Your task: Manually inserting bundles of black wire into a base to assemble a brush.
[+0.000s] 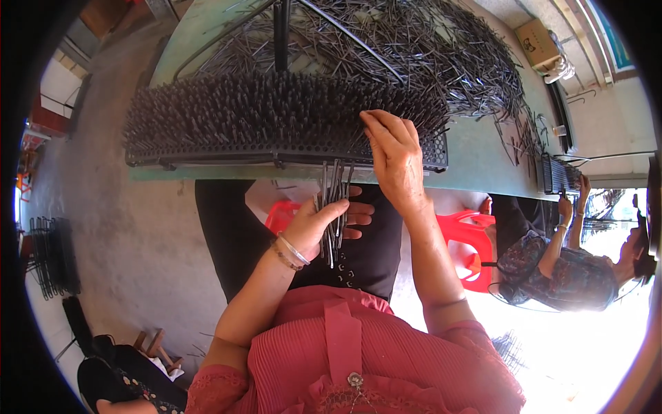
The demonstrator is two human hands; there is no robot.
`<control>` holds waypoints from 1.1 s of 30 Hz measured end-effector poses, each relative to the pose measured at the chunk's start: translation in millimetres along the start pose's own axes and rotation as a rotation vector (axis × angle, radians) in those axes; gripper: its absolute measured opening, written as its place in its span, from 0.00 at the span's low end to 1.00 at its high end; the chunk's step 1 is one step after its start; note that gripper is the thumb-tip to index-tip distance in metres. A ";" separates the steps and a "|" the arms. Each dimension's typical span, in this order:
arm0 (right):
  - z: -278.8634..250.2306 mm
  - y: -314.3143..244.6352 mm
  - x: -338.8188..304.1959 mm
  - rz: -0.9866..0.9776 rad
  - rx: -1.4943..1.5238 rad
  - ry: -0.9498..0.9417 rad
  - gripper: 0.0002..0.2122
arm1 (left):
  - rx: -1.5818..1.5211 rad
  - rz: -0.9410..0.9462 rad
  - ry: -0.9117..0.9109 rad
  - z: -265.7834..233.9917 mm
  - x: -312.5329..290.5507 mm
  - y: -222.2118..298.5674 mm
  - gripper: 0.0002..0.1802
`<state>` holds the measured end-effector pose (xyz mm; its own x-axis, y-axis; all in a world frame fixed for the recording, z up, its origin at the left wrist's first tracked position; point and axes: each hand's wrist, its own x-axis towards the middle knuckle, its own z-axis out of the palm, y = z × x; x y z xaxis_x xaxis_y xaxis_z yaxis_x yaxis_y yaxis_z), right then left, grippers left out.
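Observation:
My left hand is closed around a loose bundle of thin dark sticks, held just below the table's near edge. On that edge lies a long black perforated rack, densely filled with upright dark sticks. My right hand is over the rack's right part, thumb and fingertips pinched together among the stick tops. Whatever lies between those fingertips is too small and dark to make out.
Behind the rack, a big tangled heap of loose dark sticks covers much of the green table. A black post with slanting rods stands there. At right, another person works at a similar rack, near a red plastic stool.

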<state>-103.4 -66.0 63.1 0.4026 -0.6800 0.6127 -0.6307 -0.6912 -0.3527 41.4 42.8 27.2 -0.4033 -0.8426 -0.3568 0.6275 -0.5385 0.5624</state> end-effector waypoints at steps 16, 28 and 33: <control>-24.0 -17.9 -12.0 0.942 0.979 -0.322 0.08 | 0.118 0.043 -0.101 2.9 -9.5 8.6 0.20; 5.1 -17.3 16.1 0.481 0.649 0.099 0.08 | 0.059 0.046 -0.053 -9.6 -4.6 4.5 0.19; 8.5 -16.3 15.8 0.491 0.651 0.108 0.08 | 0.078 0.042 -0.046 -11.1 -4.6 4.2 0.19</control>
<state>-81.0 -67.6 72.5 0.0941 -0.9377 0.3343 -0.1936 -0.3466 -0.9178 53.3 44.4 22.9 -0.4091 -0.8625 -0.2977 0.5913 -0.4991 0.6334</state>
